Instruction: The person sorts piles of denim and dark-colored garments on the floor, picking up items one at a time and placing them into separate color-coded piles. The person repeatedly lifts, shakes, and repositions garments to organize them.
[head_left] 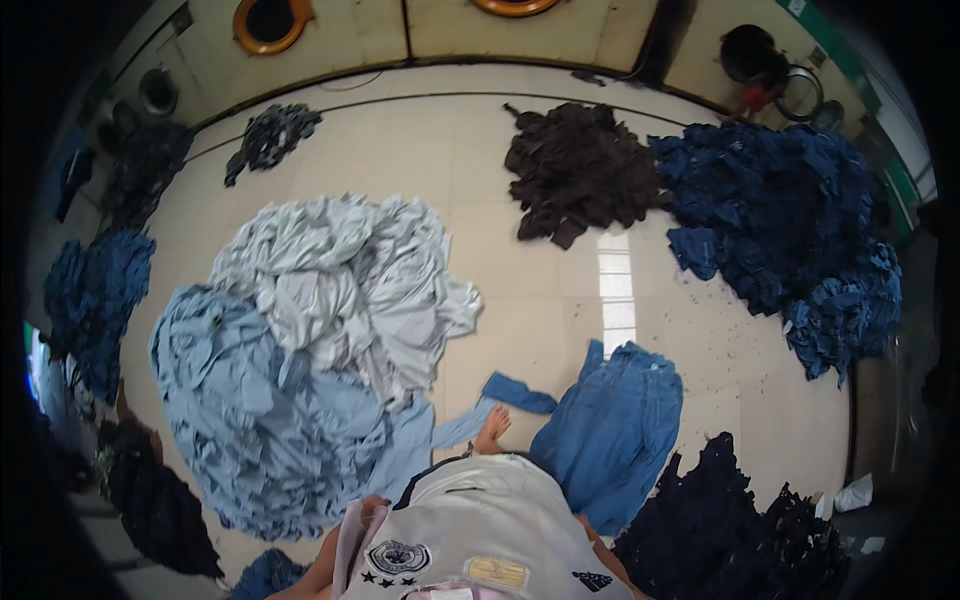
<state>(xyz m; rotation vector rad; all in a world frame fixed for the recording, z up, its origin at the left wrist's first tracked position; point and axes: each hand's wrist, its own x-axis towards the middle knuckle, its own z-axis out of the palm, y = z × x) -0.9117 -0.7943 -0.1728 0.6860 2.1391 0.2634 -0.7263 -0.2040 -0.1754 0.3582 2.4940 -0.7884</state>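
My left hand (373, 506) shows only in small part past my jersey, beside the edge of a large heap of light blue shirts (260, 420). Its fingers cannot be made out. On the right, my forearm (603, 552) reaches the lower end of a blue denim garment (622, 425); the hand itself is hidden by cloth and my jersey (470, 520). The denim garment lies stretched over the floor, with a blue sleeve (518, 392) out to its left. Between the heap and the denim stands my bare foot (492, 430).
White garments (350, 280) are piled behind the light blue ones. Dark brown (580, 170), navy (780, 210) and black (710, 530) heaps lie to the right. Machines (560, 40) line the back. At left, a person's arm (128, 405) shows near a dark bundle (155, 495).
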